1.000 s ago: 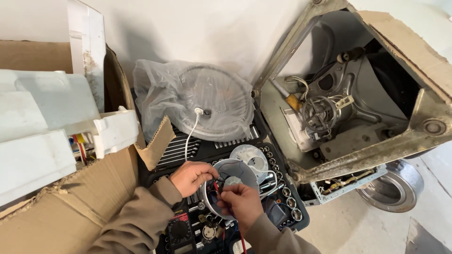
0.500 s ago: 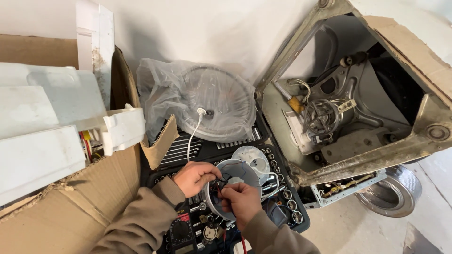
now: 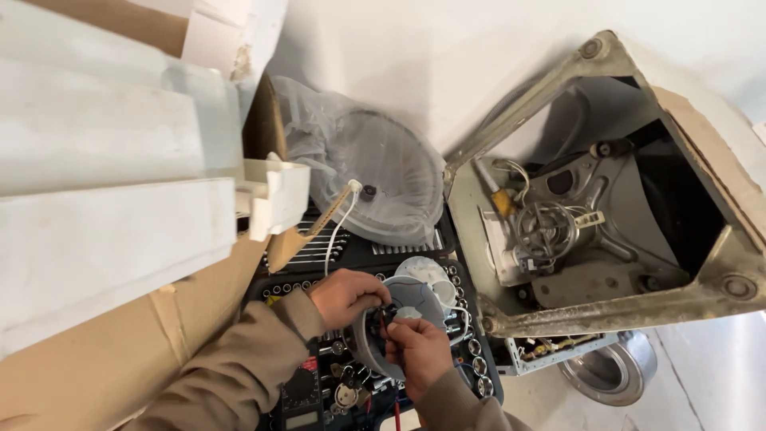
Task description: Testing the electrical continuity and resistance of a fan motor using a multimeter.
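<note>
Beyond the hands lie an open socket set case [image 3: 351, 255] and a bagged fan grille [image 3: 375, 175]; an opened appliance housing [image 3: 590, 223] stands to their right and cardboard [image 3: 88, 367] to their left. Both forearms reach in from below, meeting over the case. The left hand [image 3: 343, 297] curls closed around the rim of a grey round part [image 3: 399, 323], while the right hand [image 3: 416, 351] pinches a red probe [image 3: 384, 329] against it.

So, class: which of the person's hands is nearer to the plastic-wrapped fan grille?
Left. The left hand lies just below the fan grille, while the right hand sits lower, farther away.
</note>
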